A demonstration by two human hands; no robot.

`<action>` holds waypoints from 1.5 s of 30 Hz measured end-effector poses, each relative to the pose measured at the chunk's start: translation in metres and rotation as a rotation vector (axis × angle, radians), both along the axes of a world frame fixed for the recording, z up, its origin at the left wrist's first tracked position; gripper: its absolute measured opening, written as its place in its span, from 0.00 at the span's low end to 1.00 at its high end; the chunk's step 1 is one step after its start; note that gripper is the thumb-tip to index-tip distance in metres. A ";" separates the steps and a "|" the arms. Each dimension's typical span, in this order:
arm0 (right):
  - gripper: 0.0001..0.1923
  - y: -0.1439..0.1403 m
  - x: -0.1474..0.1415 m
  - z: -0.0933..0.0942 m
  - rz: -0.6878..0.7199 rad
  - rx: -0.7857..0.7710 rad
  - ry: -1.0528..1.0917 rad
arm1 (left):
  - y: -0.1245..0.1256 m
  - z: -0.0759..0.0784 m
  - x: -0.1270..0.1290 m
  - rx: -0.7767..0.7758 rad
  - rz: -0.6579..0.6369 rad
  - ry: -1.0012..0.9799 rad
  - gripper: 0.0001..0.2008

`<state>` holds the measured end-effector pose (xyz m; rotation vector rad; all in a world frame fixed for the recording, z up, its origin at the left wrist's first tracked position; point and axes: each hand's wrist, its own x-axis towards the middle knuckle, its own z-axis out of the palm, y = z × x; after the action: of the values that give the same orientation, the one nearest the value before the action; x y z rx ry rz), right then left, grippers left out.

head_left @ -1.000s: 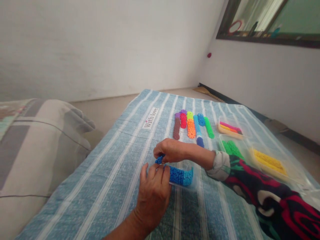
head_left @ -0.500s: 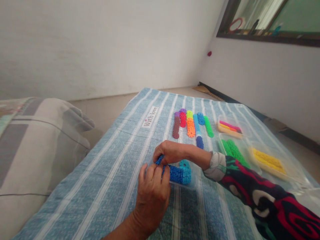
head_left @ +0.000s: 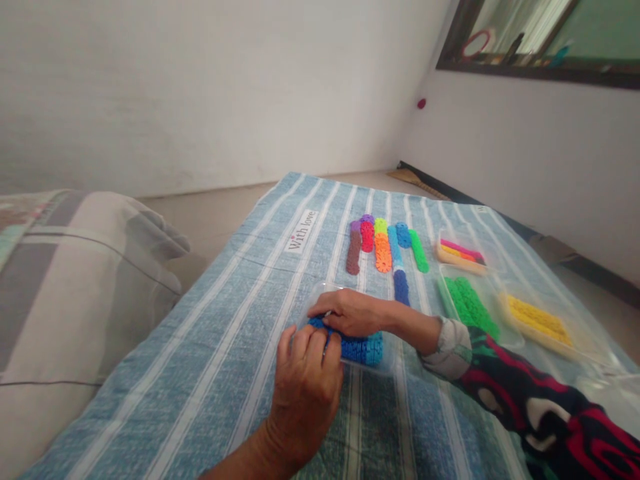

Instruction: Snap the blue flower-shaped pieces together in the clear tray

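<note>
Right hand (head_left: 353,312) lowered flat onto blue discs (head_left: 357,348); left hand (head_left: 306,380) bracing.

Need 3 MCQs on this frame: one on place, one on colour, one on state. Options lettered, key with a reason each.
1. Where do both hands meet?
A. at the clear tray of blue pieces
B. at the yellow pieces
C. on the pillow

2. What colour are the pieces in the clear tray furthest right?
A. brown
B. yellow
C. purple

3. How does the right hand lie?
A. raised well above the cloth
B. flat on the pillow
C. palm down on the blue pieces

Key:
1 A: the left hand and right hand both touch the clear tray that holds the blue pieces.
2 B: the yellow pieces fill the rightmost tray.
3 C: the right hand's fingers rest on top of the blue row, on the striped cloth.
</note>
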<state>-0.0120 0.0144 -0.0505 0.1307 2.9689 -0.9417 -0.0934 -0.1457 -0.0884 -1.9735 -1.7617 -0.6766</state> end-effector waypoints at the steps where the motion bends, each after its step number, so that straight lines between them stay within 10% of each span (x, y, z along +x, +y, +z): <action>1: 0.16 -0.002 0.002 -0.001 -0.010 0.019 0.017 | 0.000 0.000 0.000 -0.008 -0.002 -0.006 0.09; 38: 0.16 -0.004 0.003 -0.031 -0.248 -0.631 0.143 | 0.007 0.004 -0.019 -0.053 0.062 0.031 0.13; 45: 0.16 -0.003 0.003 -0.029 -0.243 -0.498 0.130 | 0.009 0.000 -0.022 0.007 0.022 0.065 0.11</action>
<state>-0.0087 0.0117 -0.0795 0.4353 2.7588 -1.7440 -0.1152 -0.1370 -0.0880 -1.9465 -1.7374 -0.6046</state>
